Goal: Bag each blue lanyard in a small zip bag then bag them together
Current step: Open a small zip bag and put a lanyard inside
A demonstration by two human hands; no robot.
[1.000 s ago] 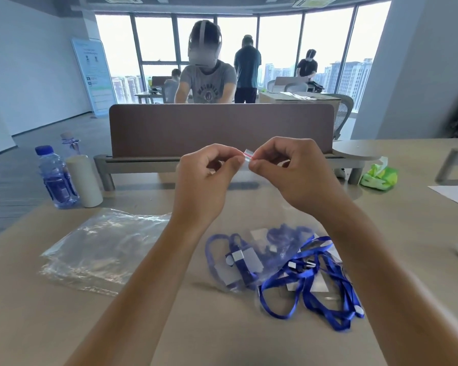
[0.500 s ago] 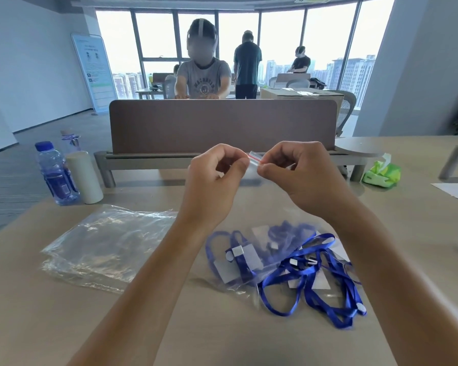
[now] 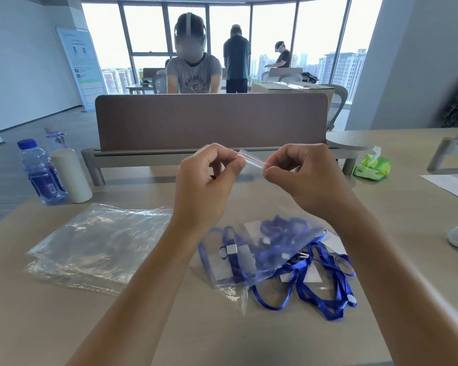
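Hands meet above the bench point(image 3: 64, 326): our left hand point(image 3: 204, 186) and our right hand point(image 3: 310, 180) each pinch one end of the red-striped top edge of a small zip bag point(image 3: 251, 165), fingers curled, thumbs pressed to forefingers. We hold the bag up in the air between them, its clear body hanging down and hard to make out. Below our wrists a larger clear bag point(image 3: 238, 260) lies on the bench with blue lanyards point(image 3: 280, 233) inside it, and a loose blue lanyard point(image 3: 323, 294) sprawls just beside and partly under it on the right. To our left lies a stack of clear bags point(image 3: 95, 244). Further back on the left stand a water bottle point(image 3: 41, 175) and a white cylinder point(image 3: 72, 175), touching or nearly so. A green packet point(image 3: 373, 166) sits at the far right.
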